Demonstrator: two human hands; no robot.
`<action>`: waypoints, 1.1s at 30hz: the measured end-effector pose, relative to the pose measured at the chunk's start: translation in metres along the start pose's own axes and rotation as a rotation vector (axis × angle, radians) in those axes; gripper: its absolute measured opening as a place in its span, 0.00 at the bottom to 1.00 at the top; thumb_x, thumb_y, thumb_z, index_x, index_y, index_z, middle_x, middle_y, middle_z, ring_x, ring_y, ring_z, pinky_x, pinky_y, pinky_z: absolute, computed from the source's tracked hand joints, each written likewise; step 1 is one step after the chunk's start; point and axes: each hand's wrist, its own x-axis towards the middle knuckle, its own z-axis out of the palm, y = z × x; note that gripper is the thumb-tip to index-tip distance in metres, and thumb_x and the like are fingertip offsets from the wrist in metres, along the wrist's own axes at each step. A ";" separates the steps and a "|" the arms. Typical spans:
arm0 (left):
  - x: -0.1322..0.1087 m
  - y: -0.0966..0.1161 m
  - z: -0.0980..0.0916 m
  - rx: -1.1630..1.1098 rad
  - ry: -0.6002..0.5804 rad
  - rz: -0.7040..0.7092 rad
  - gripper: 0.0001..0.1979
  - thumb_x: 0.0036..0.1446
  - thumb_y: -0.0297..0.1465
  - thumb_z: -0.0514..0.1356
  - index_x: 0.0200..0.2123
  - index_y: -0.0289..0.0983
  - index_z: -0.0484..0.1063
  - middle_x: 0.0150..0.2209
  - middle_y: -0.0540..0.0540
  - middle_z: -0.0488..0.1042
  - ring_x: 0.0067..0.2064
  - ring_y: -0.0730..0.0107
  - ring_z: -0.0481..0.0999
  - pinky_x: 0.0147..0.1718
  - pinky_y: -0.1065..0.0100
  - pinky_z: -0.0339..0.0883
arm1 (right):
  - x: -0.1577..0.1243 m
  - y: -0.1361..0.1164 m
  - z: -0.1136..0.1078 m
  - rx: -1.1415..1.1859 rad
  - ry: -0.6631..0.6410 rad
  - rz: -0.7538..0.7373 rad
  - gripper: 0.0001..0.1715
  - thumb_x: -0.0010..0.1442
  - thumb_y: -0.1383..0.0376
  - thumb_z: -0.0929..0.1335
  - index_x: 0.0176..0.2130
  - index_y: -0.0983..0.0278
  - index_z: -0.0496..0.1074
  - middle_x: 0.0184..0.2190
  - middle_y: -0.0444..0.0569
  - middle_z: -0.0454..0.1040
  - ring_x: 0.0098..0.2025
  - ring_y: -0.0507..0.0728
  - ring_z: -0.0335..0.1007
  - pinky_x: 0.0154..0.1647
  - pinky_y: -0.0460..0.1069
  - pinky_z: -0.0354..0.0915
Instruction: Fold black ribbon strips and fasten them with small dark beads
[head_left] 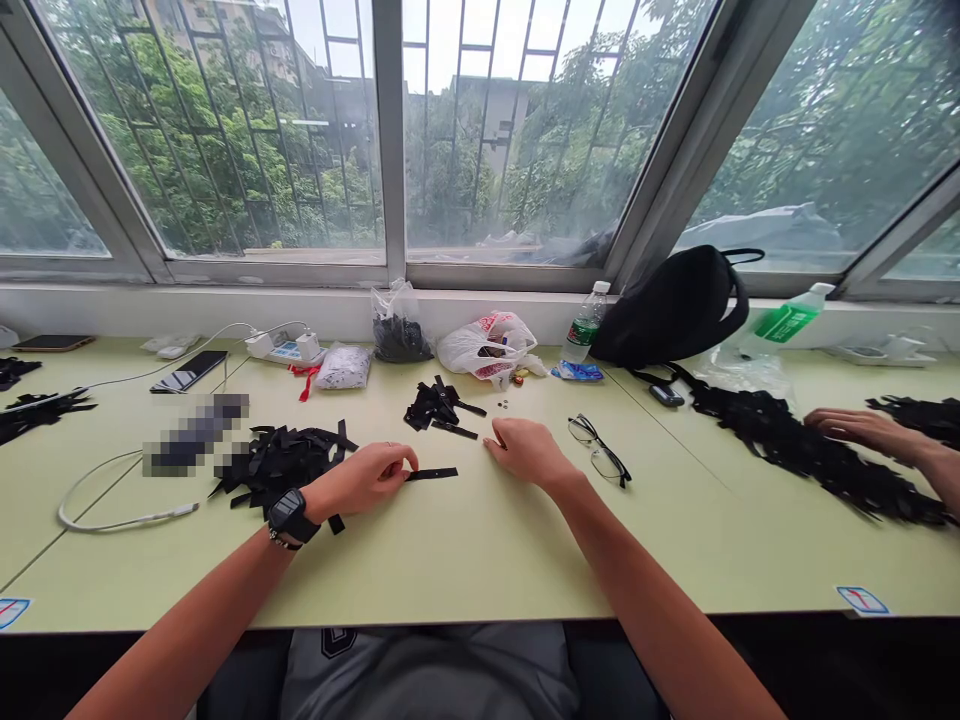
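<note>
My left hand point(365, 478), with a black watch on its wrist, pinches one end of a short black strip point(433, 473) that lies flat on the pale green table point(480, 560). My right hand point(525, 450) rests curled on the table just right of the strip, with its fingertips near the strip's far end; nothing shows in it. A heap of black strips point(281, 462) lies left of my left hand. A smaller pile of black strips point(439, 407) sits beyond both hands.
Glasses point(598, 450) lie right of my right hand. Plastic bags point(487, 348), a water bottle point(583, 325), a power strip point(289, 347), a phone point(189, 370) and a black bag point(675, 305) line the back edge. Another person's hand point(862, 430) works on black strips point(810, 450) at the right.
</note>
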 end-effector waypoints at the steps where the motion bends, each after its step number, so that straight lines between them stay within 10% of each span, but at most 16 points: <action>1: 0.000 0.001 0.000 -0.001 0.002 -0.001 0.10 0.70 0.30 0.54 0.45 0.40 0.76 0.29 0.52 0.64 0.31 0.69 0.63 0.32 0.70 0.57 | 0.000 0.000 0.000 -0.007 -0.012 -0.001 0.17 0.74 0.56 0.62 0.35 0.62 0.68 0.34 0.49 0.76 0.35 0.57 0.70 0.33 0.50 0.50; 33: 0.002 -0.002 0.010 -0.016 0.104 -0.036 0.04 0.65 0.28 0.56 0.37 0.38 0.70 0.34 0.49 0.70 0.35 0.68 0.66 0.35 0.68 0.59 | 0.003 -0.006 0.017 0.026 -0.005 -0.031 0.15 0.76 0.63 0.59 0.39 0.63 0.70 0.39 0.52 0.78 0.40 0.59 0.76 0.37 0.50 0.57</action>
